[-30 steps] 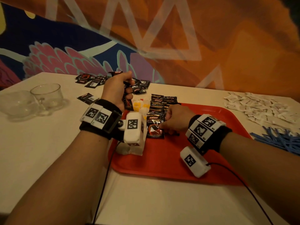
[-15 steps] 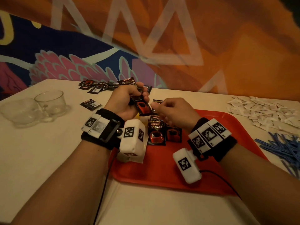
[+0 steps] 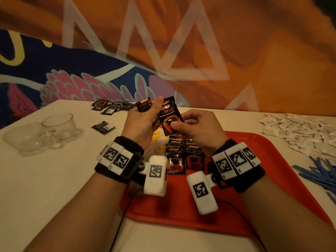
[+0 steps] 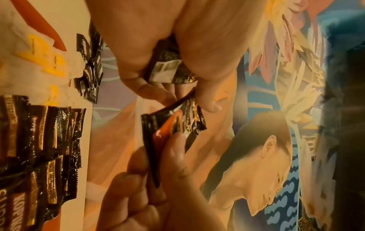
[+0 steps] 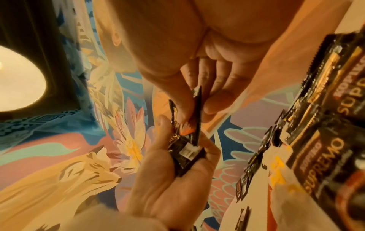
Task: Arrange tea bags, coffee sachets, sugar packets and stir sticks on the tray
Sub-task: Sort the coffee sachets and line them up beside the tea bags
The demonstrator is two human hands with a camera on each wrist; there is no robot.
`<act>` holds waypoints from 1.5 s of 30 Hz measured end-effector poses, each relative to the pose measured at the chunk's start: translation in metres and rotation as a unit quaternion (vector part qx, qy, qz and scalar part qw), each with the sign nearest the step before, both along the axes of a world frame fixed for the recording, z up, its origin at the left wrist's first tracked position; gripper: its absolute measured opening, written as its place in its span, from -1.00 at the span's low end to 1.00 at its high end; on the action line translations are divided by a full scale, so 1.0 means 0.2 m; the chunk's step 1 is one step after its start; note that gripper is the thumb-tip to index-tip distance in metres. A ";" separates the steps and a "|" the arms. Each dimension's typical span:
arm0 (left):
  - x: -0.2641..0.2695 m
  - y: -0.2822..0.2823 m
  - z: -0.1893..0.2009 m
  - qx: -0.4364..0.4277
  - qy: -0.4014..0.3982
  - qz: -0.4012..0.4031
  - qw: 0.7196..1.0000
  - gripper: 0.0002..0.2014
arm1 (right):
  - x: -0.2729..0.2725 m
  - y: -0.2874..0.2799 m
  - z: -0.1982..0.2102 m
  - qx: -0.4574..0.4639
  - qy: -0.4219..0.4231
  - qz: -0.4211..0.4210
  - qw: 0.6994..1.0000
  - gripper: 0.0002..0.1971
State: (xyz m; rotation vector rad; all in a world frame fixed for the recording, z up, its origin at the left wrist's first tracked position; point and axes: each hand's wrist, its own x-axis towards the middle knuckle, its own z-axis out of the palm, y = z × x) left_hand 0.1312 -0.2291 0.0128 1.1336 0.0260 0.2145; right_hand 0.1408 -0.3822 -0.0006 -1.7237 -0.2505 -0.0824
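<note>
Red tray (image 3: 269, 179) holds coffee sachets (image 3: 184, 158), tea bags (image 3: 160, 140).

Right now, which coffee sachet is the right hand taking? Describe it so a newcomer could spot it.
Start at the red tray; above its far left corner both hands meet in the air. The right hand pinches the coffee sachet standing upright, printed front facing the camera, unlike the rows lying flat on the tray.

White table (image 3: 54, 188): red tray (image 3: 272, 160) up front, glass cups (image 3: 58, 127) left of it, sugar packets (image 3: 300, 131) and blue stir sticks (image 3: 320, 171) to its right, loose coffee sachets (image 3: 112, 106) behind.
</note>
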 end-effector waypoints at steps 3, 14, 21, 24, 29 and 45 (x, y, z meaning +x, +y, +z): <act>-0.02 -0.01 0.01 0.030 -0.005 -0.028 0.999 -0.89 | 0.01 -0.02 -0.01 -0.057 -0.056 -0.014 0.997 -0.82; -0.04 -0.03 0.03 0.007 0.038 -0.063 0.997 -0.51 | 0.00 -0.02 -0.01 -0.086 -0.106 0.026 0.990 -0.87; -0.04 -0.01 0.04 0.009 0.016 -0.036 0.999 -0.30 | 0.02 -0.03 -0.03 -0.068 -0.088 0.000 0.994 -0.87; -0.04 -0.01 0.04 0.048 -0.003 -0.028 0.998 -0.64 | 0.03 -0.06 -0.03 -0.048 -0.081 -0.009 0.995 -0.91; 0.00 0.01 0.01 0.028 0.022 -0.053 0.998 -0.89 | 0.02 -0.05 -0.01 -0.070 -0.078 0.036 0.994 -0.92; 0.00 0.04 0.02 0.027 0.049 -0.006 0.998 -0.72 | -0.11 -0.27 0.03 -0.373 0.096 0.044 0.922 -0.81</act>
